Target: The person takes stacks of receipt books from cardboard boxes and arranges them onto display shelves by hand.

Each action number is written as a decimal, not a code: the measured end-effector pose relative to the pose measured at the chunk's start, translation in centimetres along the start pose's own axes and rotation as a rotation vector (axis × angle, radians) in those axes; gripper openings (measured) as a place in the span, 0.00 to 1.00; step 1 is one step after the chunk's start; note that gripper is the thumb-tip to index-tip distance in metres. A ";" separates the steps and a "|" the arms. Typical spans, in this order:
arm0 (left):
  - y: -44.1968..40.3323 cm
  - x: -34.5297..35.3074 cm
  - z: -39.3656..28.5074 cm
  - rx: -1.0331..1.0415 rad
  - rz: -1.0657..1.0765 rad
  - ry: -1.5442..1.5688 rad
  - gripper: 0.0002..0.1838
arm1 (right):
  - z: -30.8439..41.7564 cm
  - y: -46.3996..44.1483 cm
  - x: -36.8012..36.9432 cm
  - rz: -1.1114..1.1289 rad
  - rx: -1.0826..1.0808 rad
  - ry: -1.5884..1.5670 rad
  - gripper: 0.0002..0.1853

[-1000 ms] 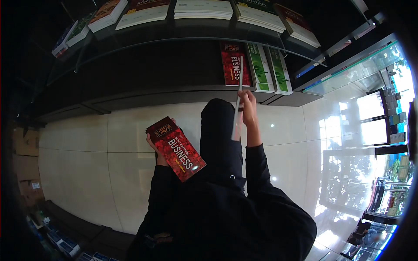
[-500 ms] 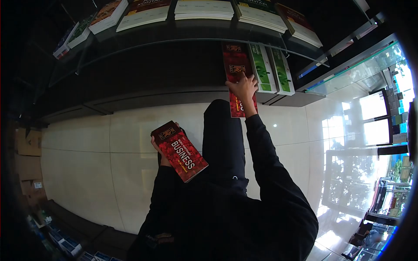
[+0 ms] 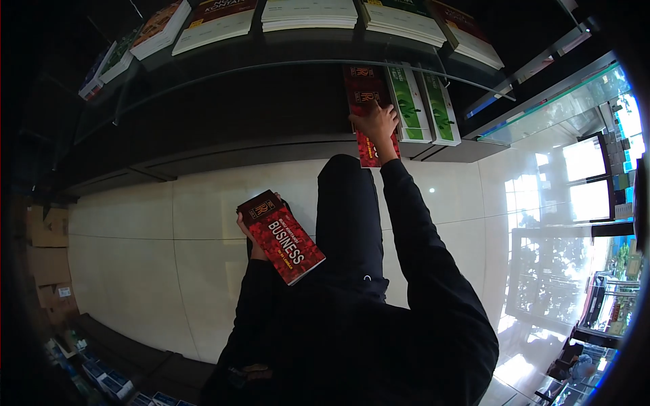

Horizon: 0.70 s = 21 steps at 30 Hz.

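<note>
My left hand point(image 3: 245, 227), closed around its left edge, holds a red and dark receipt book point(image 3: 283, 243) marked "BUSINESS" above the floor; its thickness suggests more than one, but I cannot tell. At the low shelf, my right hand point(image 3: 379, 126) spans another red receipt book point(image 3: 370, 153), thumb at one side and fingers at the other. That book's near end sticks out past the shelf edge. Behind it lies a matching red receipt book point(image 3: 361, 73), partly under the glass. Two rows of green-and-white books point(image 3: 410, 111) lie just right of my right hand.
Above the low shelf point(image 3: 223, 128) runs a glass shelf point(image 3: 284, 62) bearing several stacks of pads point(image 3: 308, 15). Cardboard boxes point(image 3: 49, 254) stand at the far left. A glass panel point(image 3: 548, 108) juts out at the right. My bent knee point(image 3: 342, 176) is close to the shelf front.
My right hand and the red receipt book under it have moved slightly inward on the shelf, so less of the book overhangs. The left hand still holds its book in nearly the same place.
</note>
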<state>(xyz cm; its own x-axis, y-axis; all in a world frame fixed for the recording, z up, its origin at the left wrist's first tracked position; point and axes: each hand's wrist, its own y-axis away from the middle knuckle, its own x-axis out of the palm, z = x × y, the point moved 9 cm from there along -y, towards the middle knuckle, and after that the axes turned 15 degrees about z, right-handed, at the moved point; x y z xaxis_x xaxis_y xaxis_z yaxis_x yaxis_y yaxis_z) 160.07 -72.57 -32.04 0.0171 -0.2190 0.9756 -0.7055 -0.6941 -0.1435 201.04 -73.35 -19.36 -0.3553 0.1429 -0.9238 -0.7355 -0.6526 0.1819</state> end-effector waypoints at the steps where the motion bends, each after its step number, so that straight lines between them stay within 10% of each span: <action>1: -0.1 -0.1 0.0 0.003 -0.004 -0.001 0.50 | 0.0 -0.2 -0.1 -0.019 0.003 0.013 0.48; 21: 0.1 -2.6 -0.6 0.006 -0.068 0.033 0.49 | 1.3 -7.8 1.1 0.016 0.076 0.120 0.57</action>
<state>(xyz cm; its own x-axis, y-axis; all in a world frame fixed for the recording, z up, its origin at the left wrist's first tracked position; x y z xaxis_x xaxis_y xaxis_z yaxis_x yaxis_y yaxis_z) 159.59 -71.66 -34.48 0.0408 -0.1486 0.9881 -0.6991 -0.7107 -0.0780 205.65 -67.13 -21.35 -0.2994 0.0402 -0.9533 -0.7734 -0.5953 0.2178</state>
